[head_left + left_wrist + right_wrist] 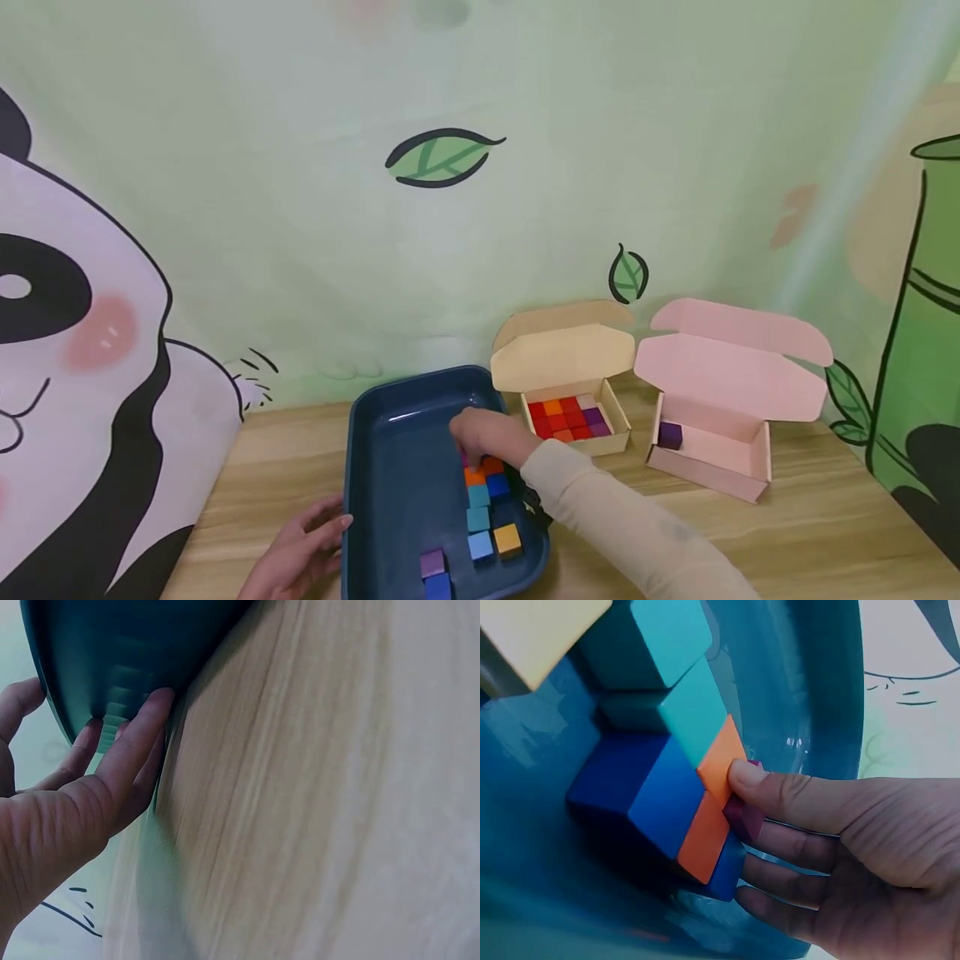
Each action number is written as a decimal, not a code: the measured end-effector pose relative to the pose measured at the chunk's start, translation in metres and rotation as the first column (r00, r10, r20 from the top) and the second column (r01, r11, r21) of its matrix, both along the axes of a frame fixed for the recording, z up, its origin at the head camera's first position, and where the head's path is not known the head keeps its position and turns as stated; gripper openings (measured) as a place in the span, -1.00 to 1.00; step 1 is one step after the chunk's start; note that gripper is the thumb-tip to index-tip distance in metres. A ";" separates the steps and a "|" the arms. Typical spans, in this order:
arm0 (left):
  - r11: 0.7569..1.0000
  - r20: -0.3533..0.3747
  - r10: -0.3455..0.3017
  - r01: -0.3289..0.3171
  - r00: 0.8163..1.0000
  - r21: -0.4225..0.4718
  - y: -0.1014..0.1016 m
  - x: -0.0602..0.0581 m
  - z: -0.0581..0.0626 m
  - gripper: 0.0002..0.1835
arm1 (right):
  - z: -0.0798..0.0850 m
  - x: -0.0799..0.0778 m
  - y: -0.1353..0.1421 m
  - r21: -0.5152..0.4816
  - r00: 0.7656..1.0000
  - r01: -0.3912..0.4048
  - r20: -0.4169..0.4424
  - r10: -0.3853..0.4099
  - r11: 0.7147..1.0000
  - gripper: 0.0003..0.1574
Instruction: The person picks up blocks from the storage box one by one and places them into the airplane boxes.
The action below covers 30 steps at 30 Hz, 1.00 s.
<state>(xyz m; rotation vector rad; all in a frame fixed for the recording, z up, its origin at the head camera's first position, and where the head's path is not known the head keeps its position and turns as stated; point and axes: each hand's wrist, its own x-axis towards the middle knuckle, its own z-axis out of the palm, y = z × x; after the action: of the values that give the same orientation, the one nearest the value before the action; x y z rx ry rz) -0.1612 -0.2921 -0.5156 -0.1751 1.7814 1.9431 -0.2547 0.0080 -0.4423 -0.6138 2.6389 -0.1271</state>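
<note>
Inside a dark blue tray (408, 475) my right hand (487, 435) reaches down among coloured cubes. In the right wrist view, a magenta-purple cube (744, 819) lies between my right thumb and fingers, the thumb tip overlapping the orange cube (721, 761) beside it. Blue cubes (634, 791), another orange cube (703, 838) and teal cubes (694, 712) cluster close by. My left hand (303, 546) rests at the tray's left side, its fingers spread and extended against the outer wall (139, 645).
Nearer in the tray are a yellow cube (507, 540), a light blue cube (481, 547), a purple cube (432, 563) and a blue cube (438, 587). Behind on the right, an open cream box (615, 417) holds red, orange and purple cubes; an open pink box (720, 479) holds a dark purple cube (670, 435).
</note>
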 end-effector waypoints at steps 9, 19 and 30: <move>1.000 0.019 0.017 -0.017 1.000 0.005 -0.001 -0.001 0.002 -0.21 | 0.007 0.011 0.010 -0.099 0.988 -0.066 -0.148 0.051 0.993 -0.88; 1.000 0.049 -0.019 0.019 0.999 0.015 -0.005 0.006 -0.003 -0.18 | 0.046 0.023 0.079 -0.182 0.945 -0.215 -0.288 0.157 0.960 -0.78; 0.999 0.053 0.002 -0.003 0.999 0.032 0.001 0.002 0.005 -0.16 | 0.064 0.036 0.167 -0.168 0.962 -0.092 -0.269 0.044 0.981 -0.73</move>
<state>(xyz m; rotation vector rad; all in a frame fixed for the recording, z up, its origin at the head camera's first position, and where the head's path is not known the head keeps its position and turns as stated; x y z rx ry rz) -0.1590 -0.2910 -0.5110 -0.2161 1.7159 1.9493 -0.2184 0.1755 -0.3787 -0.8333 2.8801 -0.2836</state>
